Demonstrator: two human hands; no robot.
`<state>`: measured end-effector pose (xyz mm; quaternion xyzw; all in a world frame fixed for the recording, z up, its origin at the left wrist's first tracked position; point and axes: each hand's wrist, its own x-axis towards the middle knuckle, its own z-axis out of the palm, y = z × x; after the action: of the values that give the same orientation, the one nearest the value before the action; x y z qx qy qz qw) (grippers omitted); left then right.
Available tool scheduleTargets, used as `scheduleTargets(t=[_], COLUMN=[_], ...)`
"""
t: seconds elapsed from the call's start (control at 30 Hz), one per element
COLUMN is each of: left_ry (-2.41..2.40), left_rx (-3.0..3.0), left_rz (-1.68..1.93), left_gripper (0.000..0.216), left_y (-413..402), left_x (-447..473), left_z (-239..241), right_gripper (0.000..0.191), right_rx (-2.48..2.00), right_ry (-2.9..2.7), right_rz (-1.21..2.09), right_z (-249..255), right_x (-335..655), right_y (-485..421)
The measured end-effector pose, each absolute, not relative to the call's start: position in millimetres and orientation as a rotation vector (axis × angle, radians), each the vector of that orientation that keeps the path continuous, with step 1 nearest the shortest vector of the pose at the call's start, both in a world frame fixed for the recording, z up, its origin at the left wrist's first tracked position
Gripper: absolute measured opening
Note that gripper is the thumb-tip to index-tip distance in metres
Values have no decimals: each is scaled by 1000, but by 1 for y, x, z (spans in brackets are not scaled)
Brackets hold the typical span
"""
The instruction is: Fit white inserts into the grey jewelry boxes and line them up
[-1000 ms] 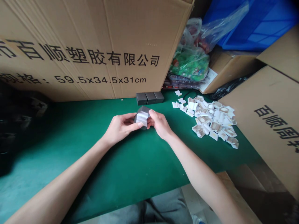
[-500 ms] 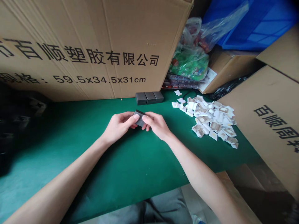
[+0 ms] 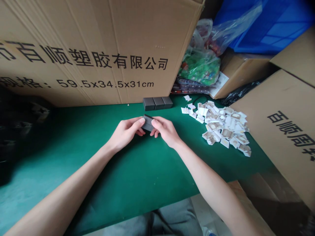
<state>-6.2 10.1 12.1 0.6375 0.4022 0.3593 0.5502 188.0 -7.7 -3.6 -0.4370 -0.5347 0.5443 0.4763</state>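
Between my two hands is a small dark grey box, tilted, with a seam across the side that faces me. My left hand grips its left end, thumb on the near face and fingers curled behind. The right end is pinched by my right hand in the same way. Just beyond my hands, a row of three similar dark grey boxes stands side by side on the green tabletop, against a large carton.
The large printed carton walls off the back. To the right lies a heap of white and greyish folded pieces. Behind it are plastic bags and a blue bin. Another carton borders the right side; dark items sit at left.
The small box has turned slightly in my hands, and more of its near face shows. My thumbs have moved a little apart towards its ends.
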Motion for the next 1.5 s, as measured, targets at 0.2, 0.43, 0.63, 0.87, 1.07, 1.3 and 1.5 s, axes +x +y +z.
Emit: scheduleTargets(t=[0.2, 0.43, 0.63, 0.87, 1.07, 1.3, 1.5], left_ry=[973, 1185, 1272, 1380, 1232, 1184, 1251], left_rx=[1542, 1660, 1859, 2298, 2700, 2788, 2771], left_rz=[887, 1015, 1104, 1172, 1049, 892, 819], left_gripper=[66, 83, 64, 31, 21, 30, 34], left_y=[11, 21, 18, 10, 5, 5, 8], left_x=[-5, -7, -5, -6, -6, -7, -11], left_z=[8, -11, -14, -5, 1, -2, -9], right_gripper=[56, 41, 38, 31, 35, 37, 36], right_rx=[-1134, -1086, -1117, -1148, -1235, -1225, -1255], right_ry=[-1267, -1470, -1594, -1549, -1362, -1350, -1390], right_rz=[1188, 1020, 936, 887, 888, 909, 922], right_z=[-12, -16, -11, -12, -16, -16, -14], right_x=[186, 185, 183, 183, 185, 184, 184], right_y=[-5, -6, -10, -10, -5, -5, -6])
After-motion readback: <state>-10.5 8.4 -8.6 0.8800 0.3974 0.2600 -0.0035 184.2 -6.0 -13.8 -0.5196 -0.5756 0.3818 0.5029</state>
